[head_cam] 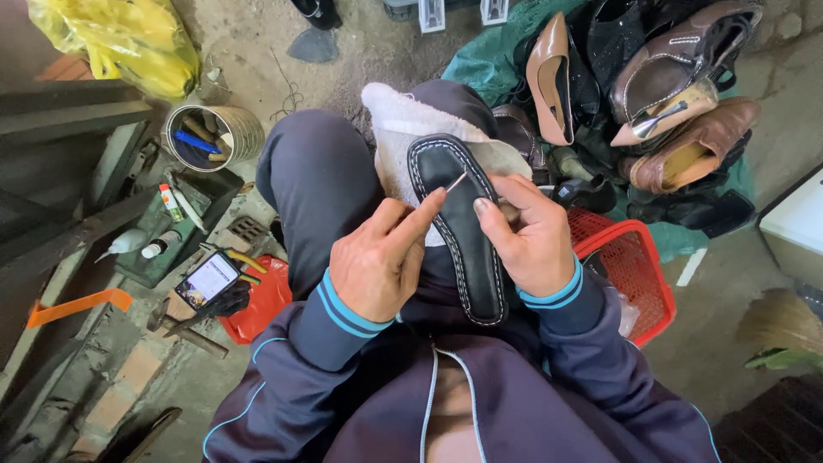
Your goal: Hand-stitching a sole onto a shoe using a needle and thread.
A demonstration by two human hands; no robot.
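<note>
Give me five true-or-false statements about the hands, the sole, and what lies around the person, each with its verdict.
1. The left hand pinches a thin needle against the black sole. True.
2. The sole has white stitching along its edge. True.
3. The right hand rests on the red basket. False: it grips the sole's edge; the basket sits beside the person's right arm.
4. The metal can of tools is on the person's right. False: it stands on the ground to the left.
5. The pile of shoes lies on a yellow bag. False: it lies on green sheeting; the yellow bag is at far left.
</note>
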